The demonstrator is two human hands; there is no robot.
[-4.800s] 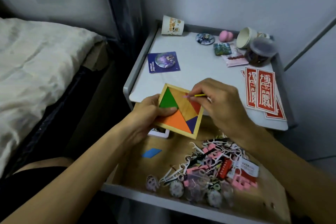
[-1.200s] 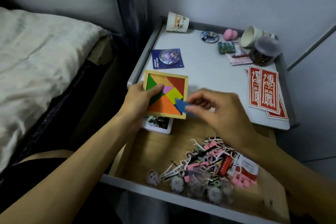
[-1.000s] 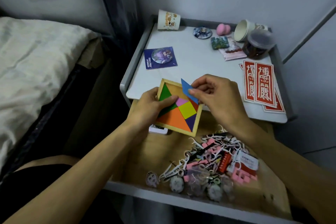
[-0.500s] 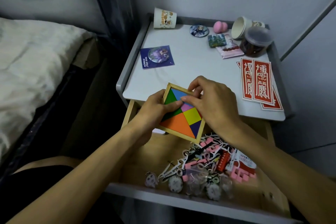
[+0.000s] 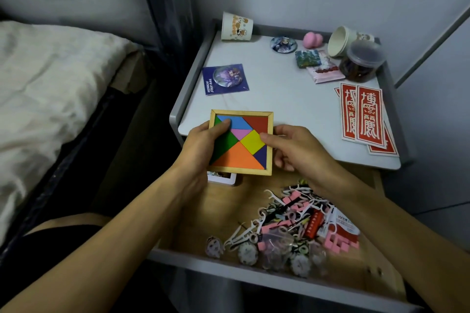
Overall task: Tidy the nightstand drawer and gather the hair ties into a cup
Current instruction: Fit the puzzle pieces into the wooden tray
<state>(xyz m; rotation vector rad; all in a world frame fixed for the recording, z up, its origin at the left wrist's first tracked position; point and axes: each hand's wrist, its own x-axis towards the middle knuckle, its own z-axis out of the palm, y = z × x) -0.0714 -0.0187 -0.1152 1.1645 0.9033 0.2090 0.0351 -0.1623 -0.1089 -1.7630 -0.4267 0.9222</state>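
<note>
A wooden tangram tray (image 5: 270,134) with all its coloured pieces in place hangs over the nightstand's front edge. My left hand (image 5: 201,147) grips its left side, thumb on the blue piece. My right hand (image 5: 292,150) holds the right side, thumb on the yellow square. Below them the open drawer (image 5: 223,213) holds a heap of floss picks, pink bits and small round items (image 5: 287,226); I cannot pick out the hair ties. A paper cup (image 5: 236,26) stands upside down at the back left. Another cup (image 5: 342,40) lies on its side at the back right.
On the nightstand top (image 5: 279,94) lie a blue badge card (image 5: 225,79), a round badge (image 5: 283,44), a pink sponge (image 5: 312,39), small packets (image 5: 318,63), a lidded jar (image 5: 361,61) and red paper strips (image 5: 363,114). A white card (image 5: 221,178) sits in the drawer's back. A bed (image 5: 50,89) is to the left.
The blue piece has been set into the tray, filling it. My right hand has moved from the pieces to the tray's right edge, and the tray now sits squarer to me.
</note>
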